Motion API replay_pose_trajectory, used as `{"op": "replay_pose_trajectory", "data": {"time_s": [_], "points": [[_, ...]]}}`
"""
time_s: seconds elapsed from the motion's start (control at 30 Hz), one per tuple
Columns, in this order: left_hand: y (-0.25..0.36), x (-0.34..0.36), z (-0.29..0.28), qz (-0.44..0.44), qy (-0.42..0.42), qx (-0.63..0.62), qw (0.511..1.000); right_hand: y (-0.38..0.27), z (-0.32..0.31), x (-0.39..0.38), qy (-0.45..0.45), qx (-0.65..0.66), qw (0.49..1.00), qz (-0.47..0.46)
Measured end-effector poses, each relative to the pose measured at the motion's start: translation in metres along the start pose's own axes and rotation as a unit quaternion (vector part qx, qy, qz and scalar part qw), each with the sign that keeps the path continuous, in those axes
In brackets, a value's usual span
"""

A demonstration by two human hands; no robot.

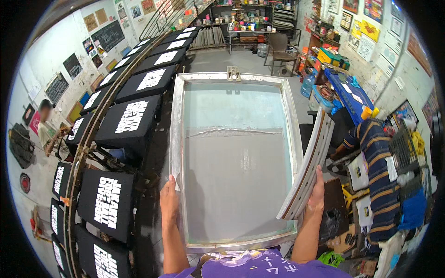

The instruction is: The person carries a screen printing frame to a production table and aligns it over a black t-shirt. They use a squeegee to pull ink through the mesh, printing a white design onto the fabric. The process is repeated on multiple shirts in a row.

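Clock: read from the middle of the view, 12 o'clock at the far end of the room.
Screen frame: the pale, paint-marked rectangular frame (176,125) fills the centre, its long sides running roughly from 12 to 6 o'clock.
Mesh: pale blue-green toward 12 o'clock, coated grey toward 6 o'clock; an uneven ridge of grey ink (232,132) crosses it from the 9 to the 3 o'clock side.
Clip: a metal clip (233,73) sits on the frame's 12 o'clock bar.
Left hand: between 7 and 8 o'clock, the left hand (169,200) grips the frame's outer edge, thumb pointing to 12; its other fingers are largely hidden.
Right hand: at 4 o'clock, the right hand (316,192) is closed against the squeegee's outer side; the fingers underneath cannot be made out.
Squeegee: the long grey squeegee (302,178) with a brown stripe tilts toward 1 o'clock, its near end overlapping the frame's 4 o'clock corner.
Shirts: black shirts (88,199) with white prints lie on boards in two rows, from 7 to 11 o'clock, either side of a brown rail (84,146).
Person: someone (47,132) is at 9 o'clock, beyond the rows.
Chair: a brown chair (278,43) at 1 o'clock.
Jug: a blue water jug (307,86) at 2 o'clock.
Cloth: a striped dark cloth (379,173) between 3 and 4 o'clock.
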State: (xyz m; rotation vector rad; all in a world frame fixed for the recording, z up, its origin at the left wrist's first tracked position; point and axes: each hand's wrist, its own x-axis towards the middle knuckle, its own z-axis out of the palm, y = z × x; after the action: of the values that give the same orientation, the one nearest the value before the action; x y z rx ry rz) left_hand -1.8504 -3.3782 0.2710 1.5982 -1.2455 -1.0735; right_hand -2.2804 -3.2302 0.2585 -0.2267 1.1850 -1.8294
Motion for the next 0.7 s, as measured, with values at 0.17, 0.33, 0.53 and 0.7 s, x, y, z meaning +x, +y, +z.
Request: {"op": "replay_pose_trajectory", "data": {"time_s": [0.17, 0.33, 0.53, 0.7], "points": [[0.020, 0.114, 0.054, -0.047, 0.023, -0.041, 0.998, -0.007, 0.069, 0.123, 0.012, -0.058, 0.998, -0.007], [0.040, 0.259, 0.091, -0.058, 0.043, -0.052, 0.996, 0.002, 0.153, 0.263, -0.013, -0.051, 0.998, -0.031], [0.107, 0.441, 0.141, -0.002, -0.002, -0.073, 0.997, -0.029, 0.249, 0.401, -0.009, -0.078, 0.995, -0.066], [0.148, 0.583, 0.196, 0.002, -0.046, -0.038, 0.998, -0.028, 0.280, 0.496, -0.049, -0.006, 0.994, -0.099]]}}
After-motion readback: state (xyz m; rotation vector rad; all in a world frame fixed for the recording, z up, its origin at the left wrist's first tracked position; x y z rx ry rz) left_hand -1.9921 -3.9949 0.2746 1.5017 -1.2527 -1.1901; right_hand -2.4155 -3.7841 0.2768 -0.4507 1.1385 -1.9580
